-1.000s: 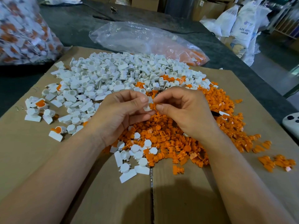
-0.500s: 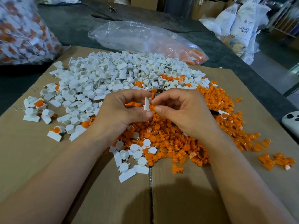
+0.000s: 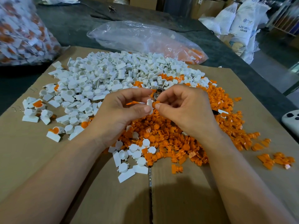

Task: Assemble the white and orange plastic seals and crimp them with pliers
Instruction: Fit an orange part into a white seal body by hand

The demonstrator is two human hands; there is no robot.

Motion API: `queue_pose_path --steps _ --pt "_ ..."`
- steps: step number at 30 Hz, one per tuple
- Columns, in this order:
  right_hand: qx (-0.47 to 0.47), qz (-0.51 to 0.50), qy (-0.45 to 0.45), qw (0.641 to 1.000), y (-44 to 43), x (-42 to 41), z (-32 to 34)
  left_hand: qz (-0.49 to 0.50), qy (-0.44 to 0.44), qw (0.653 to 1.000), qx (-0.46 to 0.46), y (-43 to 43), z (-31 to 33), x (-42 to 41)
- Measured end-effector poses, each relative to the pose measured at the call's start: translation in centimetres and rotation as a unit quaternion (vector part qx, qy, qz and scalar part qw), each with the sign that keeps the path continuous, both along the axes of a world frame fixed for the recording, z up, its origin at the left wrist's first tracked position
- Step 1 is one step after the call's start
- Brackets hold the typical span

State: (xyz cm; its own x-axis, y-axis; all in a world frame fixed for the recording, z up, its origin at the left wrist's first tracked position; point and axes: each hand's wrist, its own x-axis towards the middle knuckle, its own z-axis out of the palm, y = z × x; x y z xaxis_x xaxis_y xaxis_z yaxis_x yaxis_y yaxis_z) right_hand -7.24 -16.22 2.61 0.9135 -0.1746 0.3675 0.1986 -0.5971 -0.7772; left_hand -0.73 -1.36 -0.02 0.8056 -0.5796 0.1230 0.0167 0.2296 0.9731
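Note:
My left hand (image 3: pixel 123 109) pinches a white seal body (image 3: pixel 149 102) between thumb and fingers. Against it my right hand (image 3: pixel 182 109) pinches an orange insert (image 3: pixel 156 104), and the two parts touch above the piles. A big heap of white seal bodies (image 3: pixel 113 75) lies on the cardboard behind and left of my hands. An orange insert heap (image 3: pixel 186 136) spreads under and right of them. A bit of metal, maybe the pliers (image 3: pixel 159 92), shows just behind my fingers, mostly hidden.
Flat cardboard (image 3: pixel 32 151) covers the table. Several assembled seals (image 3: pixel 36 105) lie at the left. A clear bag with orange parts (image 3: pixel 145 39) lies behind the piles and a full bag (image 3: pixel 21 33) sits far left. White sacks (image 3: pixel 239 25) stand back right; a white controller (image 3: pixel 291 120) rests at the right edge.
My hands stayed together over the orange heap, turning slightly. The white body and orange insert between my fingertips are now more exposed and pressed together.

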Motion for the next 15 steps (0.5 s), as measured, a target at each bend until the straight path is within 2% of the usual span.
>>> queue_pose_path --steps 7,15 --pt "0.027 -0.016 0.0 1.0 0.45 0.06 -0.18 0.018 -0.023 0.999 0.016 -0.12 -0.09 0.04" --pt "-0.031 0.006 -0.033 0.999 0.68 0.18 -0.79 0.069 0.019 0.997 -0.013 -0.21 -0.15 0.0"
